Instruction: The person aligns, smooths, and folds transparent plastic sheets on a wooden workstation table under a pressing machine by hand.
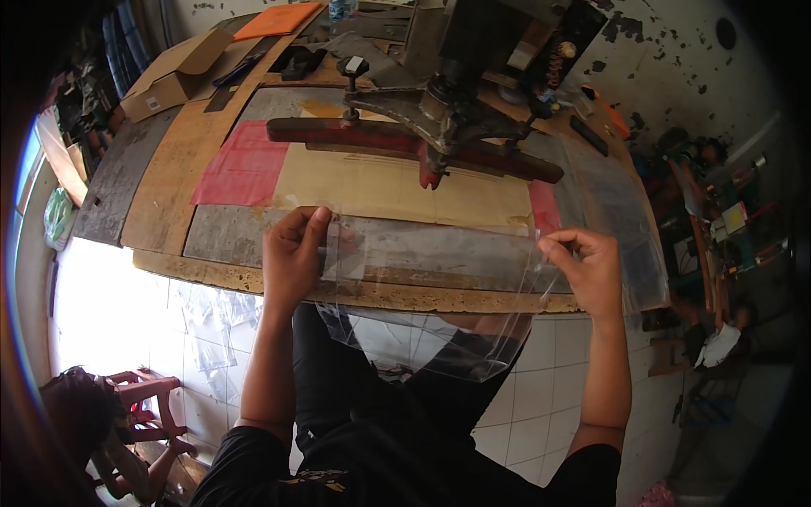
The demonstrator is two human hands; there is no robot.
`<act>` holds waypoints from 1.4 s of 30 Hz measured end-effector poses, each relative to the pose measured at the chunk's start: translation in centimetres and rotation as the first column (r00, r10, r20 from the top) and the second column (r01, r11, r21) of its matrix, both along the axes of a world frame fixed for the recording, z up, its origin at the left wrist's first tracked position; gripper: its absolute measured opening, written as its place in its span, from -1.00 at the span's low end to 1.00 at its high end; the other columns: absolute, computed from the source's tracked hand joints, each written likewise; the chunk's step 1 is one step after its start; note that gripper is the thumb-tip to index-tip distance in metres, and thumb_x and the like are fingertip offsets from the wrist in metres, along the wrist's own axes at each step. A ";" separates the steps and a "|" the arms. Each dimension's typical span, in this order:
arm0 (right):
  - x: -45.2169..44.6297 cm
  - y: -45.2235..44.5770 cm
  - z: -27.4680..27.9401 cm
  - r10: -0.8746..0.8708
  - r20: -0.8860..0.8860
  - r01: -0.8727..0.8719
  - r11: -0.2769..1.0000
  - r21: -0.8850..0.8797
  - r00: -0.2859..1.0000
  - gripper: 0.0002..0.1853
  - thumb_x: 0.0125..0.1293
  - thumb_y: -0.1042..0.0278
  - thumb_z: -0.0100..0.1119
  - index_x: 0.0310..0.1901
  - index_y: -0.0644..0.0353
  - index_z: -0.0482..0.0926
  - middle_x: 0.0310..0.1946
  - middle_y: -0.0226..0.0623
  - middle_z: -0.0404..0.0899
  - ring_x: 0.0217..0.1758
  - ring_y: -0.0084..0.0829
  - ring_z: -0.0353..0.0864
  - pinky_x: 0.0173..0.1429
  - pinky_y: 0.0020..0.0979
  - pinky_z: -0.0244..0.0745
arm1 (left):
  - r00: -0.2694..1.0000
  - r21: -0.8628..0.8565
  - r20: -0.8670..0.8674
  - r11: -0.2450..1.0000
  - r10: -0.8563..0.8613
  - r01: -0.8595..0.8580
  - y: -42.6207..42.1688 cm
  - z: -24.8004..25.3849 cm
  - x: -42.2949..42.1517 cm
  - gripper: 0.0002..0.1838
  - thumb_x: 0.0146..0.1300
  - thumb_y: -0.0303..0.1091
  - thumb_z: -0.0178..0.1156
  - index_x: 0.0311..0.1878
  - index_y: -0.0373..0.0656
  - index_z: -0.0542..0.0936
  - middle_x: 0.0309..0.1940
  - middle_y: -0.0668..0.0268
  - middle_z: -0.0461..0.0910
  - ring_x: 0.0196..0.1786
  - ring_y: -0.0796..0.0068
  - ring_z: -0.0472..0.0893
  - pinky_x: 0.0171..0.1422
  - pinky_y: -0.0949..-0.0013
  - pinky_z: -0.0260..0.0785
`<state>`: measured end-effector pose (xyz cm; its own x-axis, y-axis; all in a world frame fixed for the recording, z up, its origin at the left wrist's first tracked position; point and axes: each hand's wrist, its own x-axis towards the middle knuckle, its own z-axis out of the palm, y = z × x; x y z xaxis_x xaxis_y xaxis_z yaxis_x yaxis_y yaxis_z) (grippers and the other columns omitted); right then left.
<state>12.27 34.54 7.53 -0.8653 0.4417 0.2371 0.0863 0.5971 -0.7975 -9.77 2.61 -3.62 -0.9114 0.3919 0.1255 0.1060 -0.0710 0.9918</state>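
The clear plastic is partly covered by the left hand and right hand; the yellow sheet, by the red bar. Toward the table's far edge, the press is cut off.

I watch through one head-worn camera, facing forward and steeply down, with the bare left hand and bare right hand close below. Its wide, round-edged view takes in the long, scuffed, wood-edged tabletop, square white floor tiles and pale, peeling wall.
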 end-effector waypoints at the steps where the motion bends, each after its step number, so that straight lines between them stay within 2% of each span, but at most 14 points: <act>1: 0.0 0.0 0.0 -0.012 -0.008 0.012 1.000 -0.029 1.000 -0.88 0.40 0.42 0.53 -0.17 0.31 0.84 -0.42 -0.41 0.78 -0.34 -0.69 0.65 -0.21 -0.56 0.47 | 1.000 0.007 -0.003 1.000 0.006 -0.006 0.0 -0.1 0.0 -0.65 0.70 -0.20 0.16 0.00 -0.37 0.69 -0.30 0.16 0.82 -0.26 0.43 0.84 -0.18 0.39 0.69; 7: -0.3 0.0 -0.2 -0.035 -0.051 0.029 0.994 -0.107 0.998 -0.88 0.41 0.46 0.51 -0.16 0.36 0.83 -0.41 -0.38 0.78 -0.34 -0.69 0.67 -0.20 -0.59 0.53 | 1.000 -0.024 -0.006 1.000 -0.005 0.005 -0.1 0.0 -0.1 -0.65 0.70 -0.19 0.17 0.00 -0.36 0.69 -0.30 0.17 0.82 -0.25 0.44 0.84 -0.17 0.39 0.69; 11: -0.1 -0.2 0.1 -0.034 -0.046 0.030 0.996 -0.080 0.998 -0.90 0.42 0.50 0.48 -0.14 0.37 0.83 -0.38 -0.35 0.80 -0.33 -0.67 0.70 -0.20 -0.58 0.59 | 0.999 -0.022 -0.038 1.000 0.000 0.000 -0.1 -0.1 -0.1 -0.65 0.70 -0.19 0.18 0.01 -0.36 0.69 -0.30 0.17 0.82 -0.25 0.43 0.84 -0.17 0.40 0.69; 14: 0.1 -0.4 0.4 -0.027 -0.050 0.023 0.997 -0.075 0.998 -0.90 0.43 0.52 0.46 -0.12 0.37 0.82 -0.34 -0.34 0.81 -0.31 -0.65 0.74 -0.17 -0.56 0.64 | 1.000 -0.003 0.016 1.000 0.005 -0.005 0.1 -0.3 0.0 -0.67 0.69 -0.21 0.18 0.00 -0.36 0.69 -0.30 0.17 0.82 -0.25 0.45 0.84 -0.17 0.41 0.69; 16: 0.3 -0.3 0.4 -0.019 -0.055 0.014 0.995 -0.100 0.998 -0.90 0.43 0.54 0.45 -0.11 0.38 0.81 -0.32 -0.33 0.81 -0.31 -0.64 0.74 -0.16 -0.55 0.66 | 0.999 0.076 -0.001 0.996 0.038 -0.038 0.3 -0.6 0.0 -0.69 0.67 -0.25 0.24 0.00 -0.37 0.75 -0.27 0.23 0.85 -0.37 0.75 0.66 -0.29 0.58 0.42; 19: 0.4 -0.5 0.6 -0.015 -0.050 0.010 0.995 -0.096 0.999 -0.91 0.43 0.55 0.45 -0.10 0.38 0.81 -0.32 -0.33 0.81 -0.30 -0.64 0.74 -0.15 -0.55 0.66 | 0.999 0.013 -0.031 0.999 0.042 -0.042 0.1 -0.3 0.0 -0.70 0.66 -0.27 0.23 0.01 -0.39 0.74 -0.28 0.24 0.83 -0.31 0.68 0.71 -0.24 0.56 0.46; 26: 0.3 -0.3 0.4 -0.003 -0.054 -0.002 0.995 -0.098 0.999 -0.91 0.44 0.57 0.43 -0.09 0.38 0.79 -0.31 -0.33 0.81 -0.28 -0.65 0.74 -0.13 -0.55 0.67 | 0.999 0.059 -0.010 0.998 0.034 -0.034 0.2 0.2 0.3 -0.69 0.65 -0.25 0.26 -0.02 -0.39 0.75 -0.33 0.35 0.80 -0.29 0.70 0.70 -0.22 0.57 0.45; 28: 0.2 -0.6 0.5 -0.010 -0.085 -0.006 0.982 -0.188 0.996 -0.90 0.45 0.60 0.41 -0.06 0.39 0.76 -0.30 -0.33 0.81 -0.26 -0.65 0.74 -0.13 -0.55 0.66 | 0.998 -0.003 -0.044 0.999 0.036 -0.036 0.1 -0.5 -0.1 -0.68 0.68 -0.24 0.21 -0.01 -0.37 0.72 -0.31 0.22 0.83 -0.28 0.55 0.80 -0.17 0.46 0.64; 31: 0.4 -0.1 0.4 0.043 -0.081 -0.055 0.985 -0.162 0.996 -0.89 0.45 0.62 0.41 -0.04 0.38 0.74 -0.29 -0.33 0.81 -0.25 -0.65 0.74 -0.11 -0.56 0.64 | 0.997 -0.041 -0.075 0.999 0.026 -0.029 -0.2 -1.3 -0.6 -0.68 0.68 -0.24 0.21 -0.01 -0.37 0.72 -0.30 0.20 0.83 -0.26 0.52 0.82 -0.16 0.43 0.67; 35: 0.6 0.5 0.7 0.066 -0.034 -0.070 0.987 -0.141 0.997 -0.88 0.43 0.62 0.43 -0.04 0.37 0.75 -0.28 -0.33 0.81 -0.23 -0.65 0.74 -0.07 -0.56 0.62 | 0.994 -0.061 -0.109 0.998 0.022 -0.029 -0.1 -1.0 -0.5 -0.67 0.69 -0.23 0.19 0.00 -0.37 0.71 -0.29 0.20 0.84 -0.27 0.52 0.82 -0.16 0.44 0.67; 37: 0.6 0.7 0.6 0.100 -0.008 -0.100 0.986 -0.134 0.995 -0.88 0.41 0.61 0.47 -0.06 0.35 0.77 -0.28 -0.34 0.81 -0.21 -0.65 0.73 -0.03 -0.56 0.61 | 0.999 0.004 -0.019 1.000 0.031 -0.031 0.1 -0.2 0.1 -0.68 0.66 -0.25 0.24 0.00 -0.39 0.75 -0.30 0.31 0.82 -0.27 0.72 0.69 -0.18 0.56 0.47; 38: 0.6 0.7 0.6 0.101 -0.008 -0.101 0.986 -0.134 0.995 -0.88 0.41 0.61 0.47 -0.06 0.35 0.77 -0.28 -0.34 0.81 -0.21 -0.65 0.73 -0.03 -0.56 0.61 | 0.999 0.004 -0.019 0.999 0.031 -0.031 0.2 0.1 0.2 -0.68 0.66 -0.25 0.24 0.00 -0.39 0.75 -0.30 0.31 0.82 -0.27 0.72 0.69 -0.18 0.56 0.47; 40: 0.6 0.7 0.5 0.095 0.003 -0.093 0.984 -0.153 0.995 -0.87 0.39 0.55 0.51 -0.08 0.32 0.79 -0.28 -0.36 0.81 -0.19 -0.66 0.72 -0.04 -0.55 0.57 | 0.999 -0.004 -0.047 1.000 -0.005 0.005 0.2 0.6 0.4 -0.65 0.71 -0.22 0.15 0.02 -0.37 0.71 -0.28 0.20 0.84 -0.25 0.52 0.82 -0.14 0.44 0.68; 42: 0.7 1.0 0.5 0.102 0.037 -0.098 0.990 -0.104 0.994 -0.84 0.39 0.57 0.51 -0.04 0.35 0.78 -0.26 -0.33 0.81 -0.20 -0.64 0.72 -0.04 -0.55 0.57 | 0.998 -0.011 -0.057 1.000 -0.012 0.011 0.1 0.4 0.3 -0.65 0.71 -0.22 0.15 0.03 -0.37 0.72 -0.28 0.20 0.84 -0.25 0.52 0.82 -0.14 0.43 0.68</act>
<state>12.98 35.51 8.00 -0.9146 0.3722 0.1579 0.0648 0.5204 -0.8515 -9.47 2.69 -3.19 -0.8982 0.4040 0.1731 0.1618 -0.0623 0.9849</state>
